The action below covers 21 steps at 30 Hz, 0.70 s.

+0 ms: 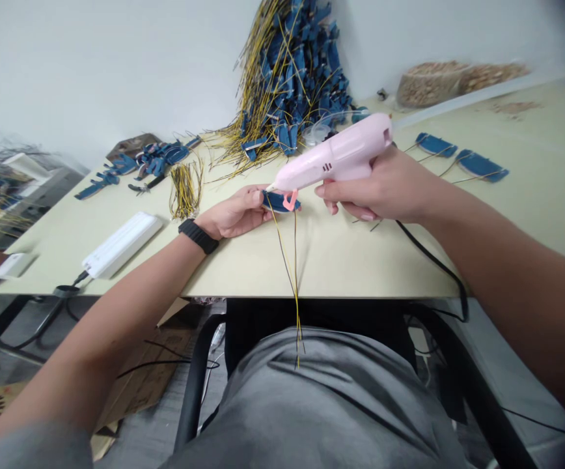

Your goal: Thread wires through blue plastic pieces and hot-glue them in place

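Observation:
My right hand (377, 185) is wrapped round the handle of a pale pink hot glue gun (334, 153), whose nozzle points down and left. Below the nozzle, my left hand (238, 212) pinches a small blue plastic piece (282, 202) just above the table. The nozzle tip is at the left end of this piece; whether it touches I cannot tell. Yellow and black wires (293, 280) hang from the piece over the table's front edge towards my lap. A black cable runs down from the glue gun past my right wrist.
A tall heap of blue pieces with yellow wires (292, 85) leans against the wall. Two blue pieces (482, 165) lie to the right, near bags of brownish bits (429, 85). On the left are a wire bundle (185, 189), pliers (146, 185) and a white power strip (124, 244).

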Available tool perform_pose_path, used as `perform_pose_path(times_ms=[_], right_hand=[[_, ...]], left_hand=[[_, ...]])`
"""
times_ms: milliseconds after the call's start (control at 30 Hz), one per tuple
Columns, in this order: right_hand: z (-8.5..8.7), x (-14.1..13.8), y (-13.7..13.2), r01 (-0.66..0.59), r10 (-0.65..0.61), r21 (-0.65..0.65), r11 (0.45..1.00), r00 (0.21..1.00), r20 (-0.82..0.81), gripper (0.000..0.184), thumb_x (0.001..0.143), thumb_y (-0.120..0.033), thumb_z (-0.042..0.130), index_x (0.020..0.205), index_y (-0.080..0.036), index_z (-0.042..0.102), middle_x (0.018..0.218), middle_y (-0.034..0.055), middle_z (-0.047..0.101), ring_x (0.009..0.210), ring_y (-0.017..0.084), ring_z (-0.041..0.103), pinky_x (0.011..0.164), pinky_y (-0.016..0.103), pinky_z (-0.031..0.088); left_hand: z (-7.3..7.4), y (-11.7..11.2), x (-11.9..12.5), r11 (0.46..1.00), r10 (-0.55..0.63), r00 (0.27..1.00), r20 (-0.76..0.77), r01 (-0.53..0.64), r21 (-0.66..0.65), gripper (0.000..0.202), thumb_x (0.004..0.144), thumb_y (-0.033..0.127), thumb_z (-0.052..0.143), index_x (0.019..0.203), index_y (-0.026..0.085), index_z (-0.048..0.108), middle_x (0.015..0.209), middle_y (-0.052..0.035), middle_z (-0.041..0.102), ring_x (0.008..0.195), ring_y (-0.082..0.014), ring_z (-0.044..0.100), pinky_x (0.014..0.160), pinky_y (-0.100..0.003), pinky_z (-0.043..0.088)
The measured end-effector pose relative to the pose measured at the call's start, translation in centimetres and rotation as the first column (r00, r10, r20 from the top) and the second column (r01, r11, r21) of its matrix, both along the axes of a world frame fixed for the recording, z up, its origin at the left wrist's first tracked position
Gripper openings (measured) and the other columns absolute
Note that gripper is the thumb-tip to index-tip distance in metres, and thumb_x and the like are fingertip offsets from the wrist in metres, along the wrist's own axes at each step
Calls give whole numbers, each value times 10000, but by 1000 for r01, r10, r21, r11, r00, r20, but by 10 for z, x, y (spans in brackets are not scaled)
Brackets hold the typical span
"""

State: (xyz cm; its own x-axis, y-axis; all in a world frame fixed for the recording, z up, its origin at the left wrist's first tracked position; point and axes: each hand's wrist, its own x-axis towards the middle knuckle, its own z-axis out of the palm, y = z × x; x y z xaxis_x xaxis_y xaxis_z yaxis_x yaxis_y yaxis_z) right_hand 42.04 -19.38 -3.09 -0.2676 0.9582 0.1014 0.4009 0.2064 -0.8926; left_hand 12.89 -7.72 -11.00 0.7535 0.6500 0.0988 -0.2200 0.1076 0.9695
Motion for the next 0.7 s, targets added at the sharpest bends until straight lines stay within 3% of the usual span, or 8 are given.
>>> perform_pose_path(times_ms=[100,233,500,700], right_hand=[[0,-1,-1,-5,5,-4,1000,1000,-7,347,1028,-332,978,823,-261,707,542,-35,518,465,138,426,464,350,354],[4,-3,-3,13,-12,-24,1000,1000,5,246,1026,-222,911,853,-248,737,562,-19,564,506,159,490,471,346,357],[9,-2,-7,25,-23,-31,999,997,69,342,1091,-250,891,810,-256,697,543,-23,523,516,158,468,515,345,368],[12,0,-10,19,-16,-41,999,997,78,333,1092,-228,863,793,-240,717,545,-18,547,512,145,475,533,332,396]], left_hand=[[-2,2,-1,1000,-5,1000,6,5,2,844,699,796,1258,1199,155,1030,1296,-149,972,1004,-180,887,763,-204,643],[-5,5,-1,1000,-18,1000,9,18,16,867,622,761,1296,1192,165,1026,1298,-148,971,975,-179,876,758,-213,638],[-6,5,0,1000,-8,1000,12,8,17,743,687,631,1300,1178,149,1019,1296,-170,959,994,-196,868,711,-222,617],[-3,4,0,998,-39,999,22,38,45,840,620,709,1308,1180,146,1033,1227,-153,956,936,-168,841,708,-192,618]])
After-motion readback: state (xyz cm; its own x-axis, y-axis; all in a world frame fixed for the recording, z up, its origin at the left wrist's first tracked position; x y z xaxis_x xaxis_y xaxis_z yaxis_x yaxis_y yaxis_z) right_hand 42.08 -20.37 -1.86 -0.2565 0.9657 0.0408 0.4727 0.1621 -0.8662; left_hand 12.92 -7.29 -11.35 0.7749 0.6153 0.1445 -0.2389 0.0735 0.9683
